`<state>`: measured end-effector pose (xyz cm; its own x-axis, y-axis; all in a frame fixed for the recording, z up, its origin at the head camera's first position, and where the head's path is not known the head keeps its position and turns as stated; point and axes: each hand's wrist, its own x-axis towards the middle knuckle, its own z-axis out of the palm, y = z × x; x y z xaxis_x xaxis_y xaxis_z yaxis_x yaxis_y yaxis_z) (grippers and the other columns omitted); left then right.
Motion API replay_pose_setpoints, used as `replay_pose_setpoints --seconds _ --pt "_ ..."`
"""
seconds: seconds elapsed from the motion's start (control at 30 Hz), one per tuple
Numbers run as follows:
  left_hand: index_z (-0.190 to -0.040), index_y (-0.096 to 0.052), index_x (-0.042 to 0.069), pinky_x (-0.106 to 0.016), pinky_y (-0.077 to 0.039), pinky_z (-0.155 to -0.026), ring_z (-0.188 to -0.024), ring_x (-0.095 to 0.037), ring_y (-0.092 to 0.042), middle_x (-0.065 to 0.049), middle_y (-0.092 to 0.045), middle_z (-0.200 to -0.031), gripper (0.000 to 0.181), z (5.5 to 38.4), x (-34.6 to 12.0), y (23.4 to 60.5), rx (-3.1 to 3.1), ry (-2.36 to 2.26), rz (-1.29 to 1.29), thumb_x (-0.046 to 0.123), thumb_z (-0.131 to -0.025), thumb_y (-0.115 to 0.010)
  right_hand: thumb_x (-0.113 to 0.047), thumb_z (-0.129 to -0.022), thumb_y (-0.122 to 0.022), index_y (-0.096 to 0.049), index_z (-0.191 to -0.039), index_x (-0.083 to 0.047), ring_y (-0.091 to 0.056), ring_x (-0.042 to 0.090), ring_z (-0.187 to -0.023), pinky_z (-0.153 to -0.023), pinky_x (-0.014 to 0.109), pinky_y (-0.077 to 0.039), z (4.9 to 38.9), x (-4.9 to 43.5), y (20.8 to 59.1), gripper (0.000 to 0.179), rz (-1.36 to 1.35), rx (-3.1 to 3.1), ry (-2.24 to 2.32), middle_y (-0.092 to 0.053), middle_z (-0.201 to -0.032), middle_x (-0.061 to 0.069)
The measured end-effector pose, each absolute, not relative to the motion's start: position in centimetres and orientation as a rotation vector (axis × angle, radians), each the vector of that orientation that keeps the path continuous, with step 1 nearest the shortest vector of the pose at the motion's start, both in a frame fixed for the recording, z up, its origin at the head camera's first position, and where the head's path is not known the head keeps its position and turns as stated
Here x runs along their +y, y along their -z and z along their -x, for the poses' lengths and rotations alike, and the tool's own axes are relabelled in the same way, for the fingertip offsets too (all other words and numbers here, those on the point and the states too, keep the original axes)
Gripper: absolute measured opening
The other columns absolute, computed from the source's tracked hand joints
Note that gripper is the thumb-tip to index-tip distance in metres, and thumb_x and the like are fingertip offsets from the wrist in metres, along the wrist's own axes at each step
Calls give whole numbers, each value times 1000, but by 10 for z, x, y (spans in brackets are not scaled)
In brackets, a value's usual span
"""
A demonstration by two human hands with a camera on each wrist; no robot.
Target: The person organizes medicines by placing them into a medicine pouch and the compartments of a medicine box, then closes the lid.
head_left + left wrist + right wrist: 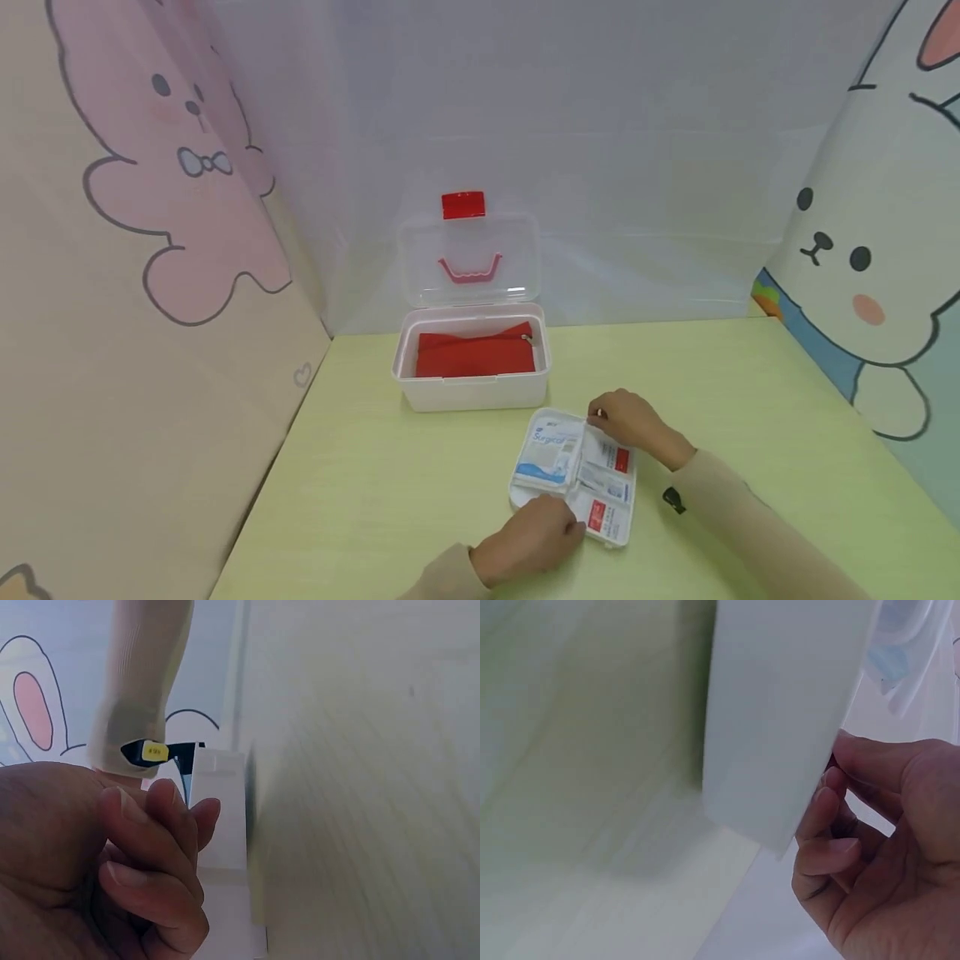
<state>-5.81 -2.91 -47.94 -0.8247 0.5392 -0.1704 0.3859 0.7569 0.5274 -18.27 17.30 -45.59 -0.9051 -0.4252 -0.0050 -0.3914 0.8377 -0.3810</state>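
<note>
A shallow white case (626,533) lies open on the table, with several packets in its compartments. On its left sits a larger plastic-wrapped packet (551,450) printed "Surgical", slightly tilted; smaller packets (617,492) with red labels fill the right side. My left hand (528,537) is at the near edge, fingers curled against the case, as the left wrist view also shows. At the far right corner my right hand (633,421) pinches the rim between thumb and fingers. In the right wrist view, that pinch (885,825) sits just past the case's white wall (780,712).
Behind stands a white box (472,393) with its clear lid (468,287) raised, red latch up, and a red zipped pouch (476,356) inside. A small black object (673,500) is near my right sleeve. Cartoon-printed sheets (187,158) border the table.
</note>
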Motion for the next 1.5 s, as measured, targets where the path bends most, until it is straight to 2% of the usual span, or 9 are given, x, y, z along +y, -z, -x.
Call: replay_pose_setpoints --seconds 0.3,0.53,0.73,0.93,1.13,1.3,1.5 --pt "-48 -47 17 -18 -32 -42 -39 -2 -38 13 -38 -39 47 53 -20 486 2624 -718 -763 24 -94 -56 -17 -91 -67 -74 -90 -11 -57 12 -72 -66 33 -50 192 155 464 8 677 2951 547 -72 -88 3" --pt "-51 -49 18 -17 -31 -44 -42 -1 -38 13 -38 -42 45 51 -15 486 2652 -702 -873 25 -95 -54 -19 -91 -67 -73 -96 -10 -55 12 -73 -66 31 -49 191 151 465 11 652 2981 542 -68 -87 2" --pt "-76 -69 19 -15 -32 -48 -51 2 -39 16 -47 -56 25 58 -30 470 2730 -785 -859 28 -96 -57 -19 -91 -67 -71 -101 -10 -53 13 -70 -61 29 -46 181 165 453 14 574 3027 567 -65 -85 2" --pt "-96 -68 12 -15 -40 -52 -58 2 -47 10 -60 -69 11 86 -67 452 2790 -1116 -626 18 -95 -59 -15 -90 -67 -69 -99 -8 -49 9 -64 -55 25 -40 159 185 446 12 558 3081 594 -63 -78 -1" --pt "-120 -62 8 -17 -46 -62 -76 -6 -55 2 -64 -88 27 110 -94 460 2899 -1152 -395 17 -95 -60 -17 -91 -65 -63 -113 -3 -43 10 -55 -49 23 -35 133 191 448 26 389 3037 623 -56 -69 -2" --pt "-128 -57 3 -19 -44 -57 -71 -6 -55 0 -63 -88 38 119 -102 481 2887 -1075 -330 16 -93 -62 -20 -91 -65 -53 -131 4 -47 11 -56 -49 25 -37 114 190 450 48 279 2949 570 -61 -71 2" --pt "-137 -51 3 -21 -43 -54 -65 -8 -52 2 -62 -83 50 122 -101 495 2741 -1043 -256 22 -93 -64 -21 -91 -65 -40 -140 11 -50 12 -57 -50 26 -40 102 189 455 63 241 2826 607 -63 -73 3"
